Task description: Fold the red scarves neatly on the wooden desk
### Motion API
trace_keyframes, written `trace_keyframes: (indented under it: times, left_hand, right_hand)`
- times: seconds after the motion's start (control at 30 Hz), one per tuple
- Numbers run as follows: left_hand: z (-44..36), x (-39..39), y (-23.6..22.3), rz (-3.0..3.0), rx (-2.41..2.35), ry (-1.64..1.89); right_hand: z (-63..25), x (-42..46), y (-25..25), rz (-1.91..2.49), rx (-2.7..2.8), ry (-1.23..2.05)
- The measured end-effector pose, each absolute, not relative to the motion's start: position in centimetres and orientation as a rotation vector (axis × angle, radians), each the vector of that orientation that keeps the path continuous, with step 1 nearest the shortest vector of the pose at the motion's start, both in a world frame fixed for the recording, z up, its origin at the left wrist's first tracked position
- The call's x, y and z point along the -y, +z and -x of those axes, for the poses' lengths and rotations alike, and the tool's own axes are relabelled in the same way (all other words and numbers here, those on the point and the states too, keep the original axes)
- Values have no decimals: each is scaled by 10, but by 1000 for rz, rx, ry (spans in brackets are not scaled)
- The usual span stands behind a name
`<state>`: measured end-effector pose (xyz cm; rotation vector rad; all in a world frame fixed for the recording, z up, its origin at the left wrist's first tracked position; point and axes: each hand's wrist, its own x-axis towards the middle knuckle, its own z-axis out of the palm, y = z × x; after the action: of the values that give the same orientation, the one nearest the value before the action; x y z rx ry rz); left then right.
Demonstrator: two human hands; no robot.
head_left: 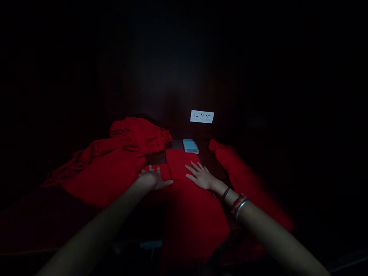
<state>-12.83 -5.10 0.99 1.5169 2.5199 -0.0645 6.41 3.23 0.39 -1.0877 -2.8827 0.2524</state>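
Note:
A red scarf (192, 207) lies lengthwise in front of me, its far part folded over and its near end hanging past the table's front edge. My right hand (201, 175) rests flat on the fold's right side, fingers spread. Further left, my left hand (153, 179) presses down with its fingers apart, on a red piece of cloth beside the scarf; whether that piece belongs to the same scarf I cannot tell. Neither hand grips anything.
A heap of fringed red scarves (135, 134) covers the table's left side. Another long red cloth (244, 172) lies to the right. A flat item with a blurred blue face (190, 145) sits beyond the fold. A white socket panel (202, 116) is on the dark wall.

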Motion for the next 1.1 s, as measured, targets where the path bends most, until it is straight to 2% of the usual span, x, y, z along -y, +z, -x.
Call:
trace_keyframes:
  times: [0.2, 0.37, 0.57, 0.83, 1.1]
  left_hand:
    - [115, 52, 21, -1739, -2467, -14]
    - [109, 40, 4, -1984, -2450, 195]
    - [122, 24, -14, -2028, -2484, 368]
    - [121, 23, -15, -1984, -2363, 388]
    - [116, 25, -10, -1792, -2521, 324]
  right_hand:
    - [-60, -37, 1, 1057, 2627, 308]
    - [-69, -51, 6, 1283, 2248, 416]
    - [-71, -60, 5, 1411, 2162, 580]
    - [-50, -98, 10, 1498, 2079, 671]
    - [-44, -109, 0, 1436, 1943, 622]
